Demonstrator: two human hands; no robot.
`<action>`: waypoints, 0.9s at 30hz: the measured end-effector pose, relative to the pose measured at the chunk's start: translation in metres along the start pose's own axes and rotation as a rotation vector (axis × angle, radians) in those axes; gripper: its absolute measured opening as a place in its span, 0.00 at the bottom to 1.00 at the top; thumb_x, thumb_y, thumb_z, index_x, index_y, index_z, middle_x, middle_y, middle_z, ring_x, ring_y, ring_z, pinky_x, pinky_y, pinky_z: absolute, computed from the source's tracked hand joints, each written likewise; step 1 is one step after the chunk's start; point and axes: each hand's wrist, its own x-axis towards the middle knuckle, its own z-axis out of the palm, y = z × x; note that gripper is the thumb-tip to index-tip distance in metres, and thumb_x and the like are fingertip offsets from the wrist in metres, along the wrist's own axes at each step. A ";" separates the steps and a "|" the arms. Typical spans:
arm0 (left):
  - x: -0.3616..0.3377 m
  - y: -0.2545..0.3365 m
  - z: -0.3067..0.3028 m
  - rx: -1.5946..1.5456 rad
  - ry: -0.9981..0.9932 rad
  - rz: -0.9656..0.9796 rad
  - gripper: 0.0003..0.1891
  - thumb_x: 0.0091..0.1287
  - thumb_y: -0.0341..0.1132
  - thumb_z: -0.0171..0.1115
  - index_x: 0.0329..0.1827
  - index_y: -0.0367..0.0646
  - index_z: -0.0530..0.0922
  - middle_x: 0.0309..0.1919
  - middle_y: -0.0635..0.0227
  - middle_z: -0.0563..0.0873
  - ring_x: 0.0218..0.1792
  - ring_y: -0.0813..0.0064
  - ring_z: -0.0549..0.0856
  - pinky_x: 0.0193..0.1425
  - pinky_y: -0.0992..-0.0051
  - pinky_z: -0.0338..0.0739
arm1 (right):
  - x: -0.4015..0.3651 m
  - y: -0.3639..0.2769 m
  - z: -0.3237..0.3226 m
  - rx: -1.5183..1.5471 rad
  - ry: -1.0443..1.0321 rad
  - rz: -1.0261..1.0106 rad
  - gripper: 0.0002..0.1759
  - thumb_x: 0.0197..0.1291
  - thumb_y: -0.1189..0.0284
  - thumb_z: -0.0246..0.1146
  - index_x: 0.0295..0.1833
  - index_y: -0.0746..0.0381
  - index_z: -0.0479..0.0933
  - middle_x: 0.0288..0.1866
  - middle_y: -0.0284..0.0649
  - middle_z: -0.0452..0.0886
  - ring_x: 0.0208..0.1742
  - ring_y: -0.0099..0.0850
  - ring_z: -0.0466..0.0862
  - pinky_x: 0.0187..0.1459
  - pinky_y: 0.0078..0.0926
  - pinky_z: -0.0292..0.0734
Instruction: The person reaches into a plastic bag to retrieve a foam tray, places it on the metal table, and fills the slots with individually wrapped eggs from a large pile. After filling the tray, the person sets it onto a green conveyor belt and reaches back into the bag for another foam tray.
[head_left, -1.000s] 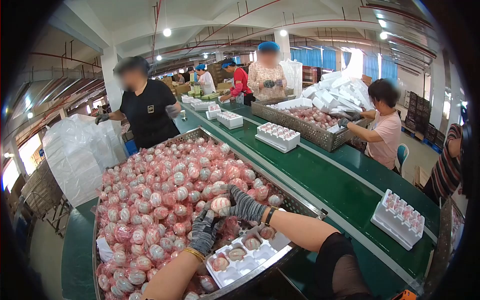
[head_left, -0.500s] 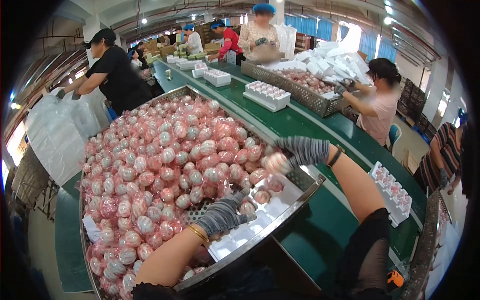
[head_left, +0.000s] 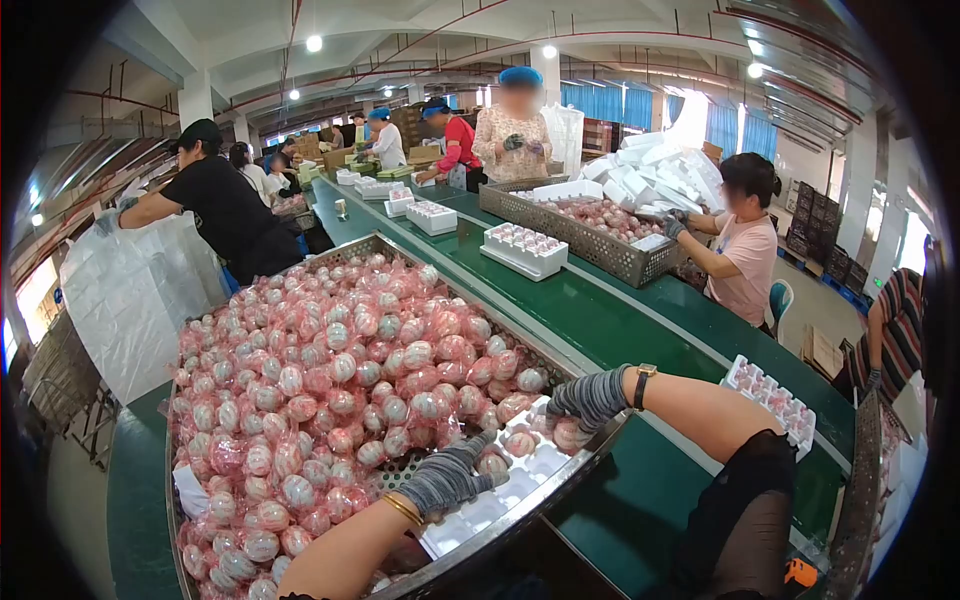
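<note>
A white molded tray [head_left: 512,488] with rows of pockets lies tilted along the near right side of a perforated metal bin [head_left: 497,535]. My left hand [head_left: 447,480], in a grey striped knit glove, grips the tray's inner edge, its thumb over the pockets. Close to those fingertips is a wrapped ball [head_left: 492,463], and another ball [head_left: 520,443] sits farther along the tray. At the tray's far end my right hand [head_left: 592,400], gloved alike, has its fingers around a striped ball [head_left: 570,435]. Pink-and-white balls in clear film [head_left: 320,375] fill much of the bin.
A green conveyor [head_left: 610,330] runs past the bin, carrying filled white trays [head_left: 525,250]. Across it, a person in pink [head_left: 745,255] works at another metal bin [head_left: 570,235]. A person in black [head_left: 225,215] stands at the left by plastic sheeting [head_left: 145,290].
My right hand has come down with the ball from above the bin's side to the tray's far end. My left hand stays at the tray. The camera view has tilted up slightly.
</note>
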 end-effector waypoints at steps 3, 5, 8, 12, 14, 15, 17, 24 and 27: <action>-0.001 0.000 0.001 -0.015 0.001 0.026 0.41 0.58 0.52 0.65 0.70 0.43 0.59 0.30 0.60 0.81 0.22 0.77 0.79 0.30 0.74 0.77 | -0.006 -0.012 0.009 -0.244 0.100 -0.004 0.21 0.50 0.74 0.61 0.53 0.58 0.77 0.42 0.47 0.81 0.44 0.42 0.81 0.47 0.33 0.74; -0.001 -0.001 0.000 0.019 -0.015 0.015 0.41 0.59 0.52 0.64 0.70 0.41 0.59 0.35 0.59 0.81 0.22 0.78 0.79 0.30 0.75 0.77 | -0.009 -0.023 0.002 -0.227 0.032 0.021 0.20 0.51 0.74 0.62 0.52 0.59 0.77 0.40 0.45 0.82 0.42 0.39 0.82 0.45 0.32 0.74; 0.001 -0.003 0.001 0.057 -0.025 0.006 0.39 0.61 0.51 0.63 0.70 0.38 0.59 0.42 0.59 0.81 0.21 0.80 0.77 0.28 0.76 0.76 | -0.014 -0.022 0.003 0.072 0.032 -0.004 0.14 0.51 0.71 0.63 0.45 0.61 0.78 0.33 0.45 0.81 0.36 0.37 0.81 0.41 0.31 0.74; -0.004 0.008 -0.008 0.034 -0.100 -0.036 0.43 0.58 0.56 0.63 0.69 0.38 0.60 0.47 0.51 0.80 0.34 0.67 0.83 0.41 0.68 0.78 | -0.011 -0.025 0.014 0.279 0.107 0.086 0.13 0.52 0.69 0.64 0.45 0.60 0.78 0.35 0.43 0.81 0.38 0.34 0.81 0.42 0.29 0.74; 0.002 -0.006 -0.002 0.251 0.018 0.113 0.46 0.55 0.61 0.63 0.69 0.39 0.60 0.53 0.48 0.76 0.47 0.59 0.80 0.52 0.64 0.74 | -0.010 -0.020 0.018 -0.011 0.121 0.017 0.17 0.50 0.65 0.66 0.47 0.59 0.78 0.36 0.45 0.81 0.39 0.38 0.81 0.42 0.30 0.74; 0.002 -0.008 -0.001 0.357 0.077 0.187 0.47 0.54 0.63 0.63 0.70 0.39 0.59 0.57 0.46 0.74 0.53 0.55 0.78 0.57 0.62 0.72 | -0.011 -0.019 0.018 -0.141 0.166 -0.018 0.17 0.50 0.65 0.66 0.46 0.58 0.79 0.36 0.45 0.81 0.39 0.39 0.81 0.42 0.31 0.75; -0.001 -0.004 0.003 0.544 0.122 0.243 0.49 0.52 0.66 0.62 0.70 0.40 0.59 0.61 0.45 0.69 0.60 0.51 0.71 0.63 0.60 0.66 | -0.009 -0.016 0.020 -0.394 0.251 -0.094 0.17 0.50 0.65 0.67 0.46 0.58 0.80 0.35 0.45 0.82 0.38 0.41 0.81 0.42 0.32 0.75; -0.002 -0.011 0.011 0.491 0.099 0.260 0.48 0.53 0.66 0.60 0.72 0.48 0.56 0.66 0.42 0.62 0.66 0.43 0.64 0.68 0.57 0.61 | -0.002 -0.017 0.012 -0.028 0.009 0.106 0.12 0.53 0.66 0.64 0.43 0.55 0.84 0.36 0.44 0.84 0.38 0.40 0.83 0.42 0.33 0.77; -0.002 -0.009 0.010 0.519 0.045 0.194 0.48 0.52 0.65 0.61 0.72 0.49 0.56 0.68 0.43 0.59 0.67 0.43 0.63 0.69 0.57 0.60 | 0.000 -0.025 0.014 -0.192 0.060 0.078 0.12 0.51 0.67 0.64 0.41 0.56 0.84 0.32 0.45 0.83 0.36 0.41 0.83 0.40 0.35 0.76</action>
